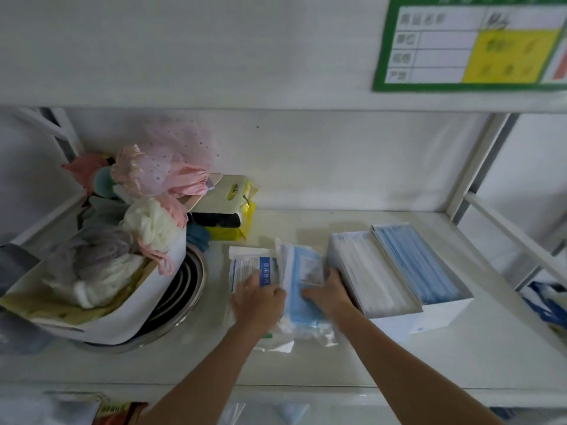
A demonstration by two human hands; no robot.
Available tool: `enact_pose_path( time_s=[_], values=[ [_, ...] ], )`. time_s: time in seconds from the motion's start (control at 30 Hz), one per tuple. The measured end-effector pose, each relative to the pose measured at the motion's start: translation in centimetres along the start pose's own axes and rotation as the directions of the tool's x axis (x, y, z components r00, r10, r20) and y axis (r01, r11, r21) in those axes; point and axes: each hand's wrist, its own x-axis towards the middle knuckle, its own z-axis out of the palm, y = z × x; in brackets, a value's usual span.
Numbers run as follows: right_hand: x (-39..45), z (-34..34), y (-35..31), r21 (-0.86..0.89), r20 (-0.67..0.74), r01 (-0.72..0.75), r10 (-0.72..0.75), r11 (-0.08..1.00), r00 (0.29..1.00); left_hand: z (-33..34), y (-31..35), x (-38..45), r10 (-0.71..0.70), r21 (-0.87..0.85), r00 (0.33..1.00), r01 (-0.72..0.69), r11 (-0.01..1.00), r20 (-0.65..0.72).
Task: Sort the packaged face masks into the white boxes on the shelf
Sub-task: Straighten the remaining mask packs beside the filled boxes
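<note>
Head view looks down on a white shelf [383, 357] where 2 white boxes stand side by side on the right: the nearer white box [372, 273] is packed with white masks, and the box just beside it to the right [418, 265] is packed with blue ones. Both look close to full, so I judge the sorting well under way, though a loose pile of packaged masks [302, 289] lies on the shelf just left of the boxes and has yet to go in. That pile holds a blue pack in clear wrap and, to its left, a flat printed packet [248, 266] with blue lettering. Left hand [259, 300] rests flat on the printed packet, fingers spread and pressing, not closed around it. Right hand [329, 291] lies on the blue pack with its outer edge touching the white-mask box wall; its fingers curl over the wrap, but whether they grip it I cannot tell. Long axis of the blue pack runs from the near edge toward the back wall, roughly parallel to the boxes' long sides, so it would drop in with little turning.
</note>
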Motion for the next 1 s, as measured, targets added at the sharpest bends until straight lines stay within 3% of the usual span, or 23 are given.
enact_pose_path(
  time_s=[0.1, 0.27, 0.37, 0.47, 0.6, 0.67, 0.73, 0.83, 0.87, 0.93, 1.0],
  values=[
    [0.5, -1.5, 0.6, 0.110, 0.024, 0.001, -0.003, 0.994, 1.000, 0.0, -1.7, 0.7, -0.133, -0.146, 0.991, 0.129, 0.981, -0.023],
    [0.9, -3.9, 1.3, 0.130, 0.081, -0.007, -0.003, 0.992, 0.997, -0.2, -1.2, 1.6, -0.270, -0.216, 0.961, 0.252, 0.943, -0.057],
    [1.3, -4.7, 1.7, 0.083, 0.029, -0.023, 0.021, 0.996, 0.999, 0.1, 1.0, 2.3, -0.145, -0.216, 0.987, 0.128, 0.968, -0.065],
    [2.2, -5.5, 2.3, 0.037, -0.046, -0.024, 0.026, 0.999, 0.999, 1.9, 3.8, 1.8, -0.088, -0.213, 0.996, 0.094, 0.972, 0.034],
    [3.2, -7.2, 3.8, 0.259, -0.258, -0.035, 0.104, 0.965, 0.960, 3.9, 4.4, 1.2, 0.031, -0.141, 0.999, -0.035, 0.989, -0.026],
    [3.4, -7.8, 4.4, 0.266, -0.272, -0.024, 0.098, 0.964, 0.957, 3.9, 4.0, 1.2, 0.056, -0.130, 0.995, -0.067, 0.989, -0.084],
    [3.1, -7.7, 4.7, 0.114, -0.230, -0.057, 0.082, 0.992, 0.970, 3.5, 3.6, 1.1, 0.017, -0.140, 0.984, -0.042, 0.989, -0.176],
    [2.9, -7.0, 5.4, -0.341, -0.245, -0.043, -0.044, 0.939, 0.969, 2.9, 2.8, 0.9, -0.078, -0.181, 0.965, 0.032, 0.983, -0.250],
    [2.8, -6.6, 5.6, -0.482, -0.218, 0.053, -0.178, 0.875, 0.960, 2.9, 2.6, 0.7, -0.108, -0.206, 0.963, 0.057, 0.977, -0.246],
    [2.5, -5.6, 5.7, -0.718, -0.005, 0.312, -0.453, 0.622, 0.892, 2.9, 2.2, 0.5, -0.141, -0.211, 0.955, 0.086, 0.974, -0.261],
    [2.4, -4.4, 5.7, -0.752, 0.166, 0.431, -0.490, 0.498, 0.856, 2.8, 1.8, 0.5, -0.163, -0.170, 0.939, 0.115, 0.979, -0.303]
  ],
)
